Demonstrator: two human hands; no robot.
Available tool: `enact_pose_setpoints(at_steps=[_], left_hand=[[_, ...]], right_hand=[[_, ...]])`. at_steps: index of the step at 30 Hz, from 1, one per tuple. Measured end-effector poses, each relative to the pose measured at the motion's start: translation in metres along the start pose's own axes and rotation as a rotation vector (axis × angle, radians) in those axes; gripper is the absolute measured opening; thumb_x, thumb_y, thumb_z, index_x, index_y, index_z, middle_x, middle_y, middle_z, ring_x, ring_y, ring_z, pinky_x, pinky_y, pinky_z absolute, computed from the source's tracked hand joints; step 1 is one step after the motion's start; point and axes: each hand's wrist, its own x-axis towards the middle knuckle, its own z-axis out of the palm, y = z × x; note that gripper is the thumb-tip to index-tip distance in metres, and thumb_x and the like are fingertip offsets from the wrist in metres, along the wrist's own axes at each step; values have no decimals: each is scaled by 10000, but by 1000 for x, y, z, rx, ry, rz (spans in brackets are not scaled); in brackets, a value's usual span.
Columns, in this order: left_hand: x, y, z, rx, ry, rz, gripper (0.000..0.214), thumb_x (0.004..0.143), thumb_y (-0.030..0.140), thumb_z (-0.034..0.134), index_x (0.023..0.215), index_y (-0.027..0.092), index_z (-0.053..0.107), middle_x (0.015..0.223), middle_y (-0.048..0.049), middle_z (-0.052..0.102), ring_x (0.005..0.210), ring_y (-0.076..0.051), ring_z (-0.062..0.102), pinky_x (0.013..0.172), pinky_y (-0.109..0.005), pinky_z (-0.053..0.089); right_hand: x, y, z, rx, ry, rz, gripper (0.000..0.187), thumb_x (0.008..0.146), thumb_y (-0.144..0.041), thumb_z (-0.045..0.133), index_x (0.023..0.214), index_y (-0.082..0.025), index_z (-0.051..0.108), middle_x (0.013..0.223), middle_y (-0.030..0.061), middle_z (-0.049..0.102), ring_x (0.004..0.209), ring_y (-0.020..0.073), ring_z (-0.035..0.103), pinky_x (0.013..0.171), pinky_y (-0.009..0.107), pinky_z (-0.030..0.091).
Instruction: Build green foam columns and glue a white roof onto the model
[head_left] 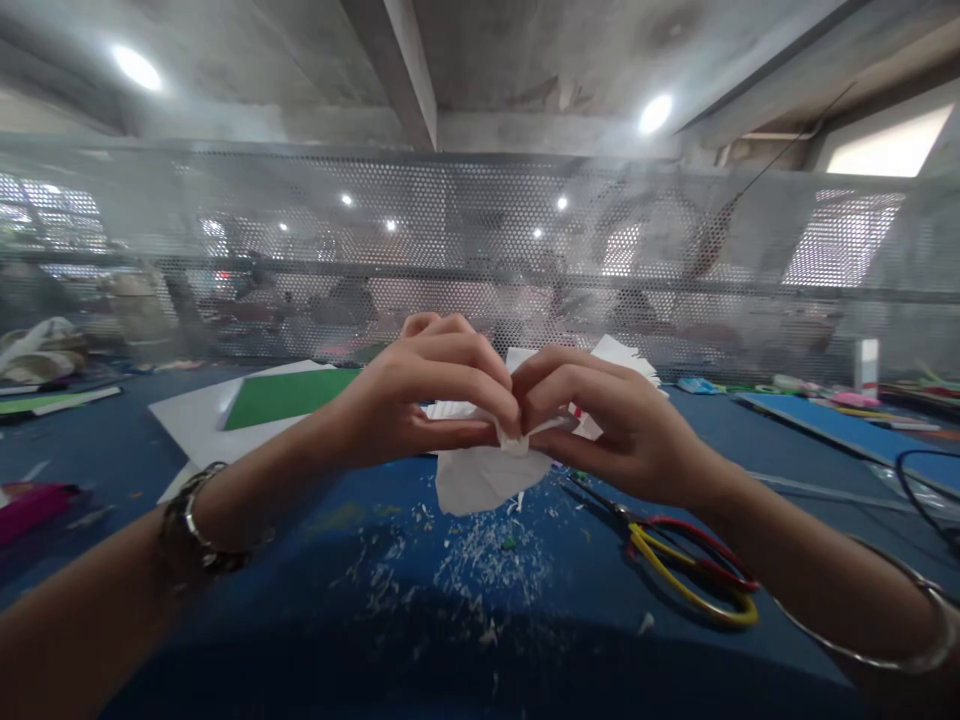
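Note:
My left hand (442,385) and my right hand (600,420) meet in the middle, thumbs and forefingers closed on a piece of white paper (487,480). The paper is bunched between the fingertips, and a rounded flap of it hangs below them. Just under my right hand lies a pair of scissors (694,560) with red and yellow handles, its blades pointing toward the paper. Small white paper scraps (491,560) are scattered on the blue table (315,640) below my hands. More white paper (626,355) shows behind my right hand, partly hidden.
On the left, a green sheet (285,395) lies over white sheets (187,420). A magenta object (34,512) is at the left edge. To the right are a blue board (847,430) and a black cable (919,490). A perforated metal screen (480,230) stands behind the table.

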Motion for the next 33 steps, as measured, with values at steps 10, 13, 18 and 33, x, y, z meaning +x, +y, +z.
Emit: enact_pose_setpoints(at_steps=[10,13,18,33], left_hand=[[1,1,4,64,221,-52,146,775,323,607,686,216,563,674,44,616,656,-112,534,693,-315,333],[1,0,5,78,199,-24,104,788,287,594,701,230,583,684,64,621,646,-96,535,707,-302,353],[2,1,4,29,181,-13,41,767,207,594,741,236,604,705,32,631,652,-101,554,654,-271,430],[0,3,8,124,204,-2,153,720,204,663,840,183,570,768,-9,616,696,-99,586,639,-200,486]], right_hand=[[-4,-1,10,-115,-29,-37,36,835,-118,480,830,-140,508,852,39,558,793,63,523,675,178,430],[-6,-2,14,-165,-10,-20,35,844,-136,475,831,-155,502,777,4,562,714,48,517,629,153,428],[-7,-1,13,-232,35,-35,31,834,-148,496,812,-165,509,774,9,590,713,62,558,635,163,445],[-13,5,10,-394,206,-101,142,796,-106,544,857,-218,484,900,19,662,869,97,611,704,199,485]])
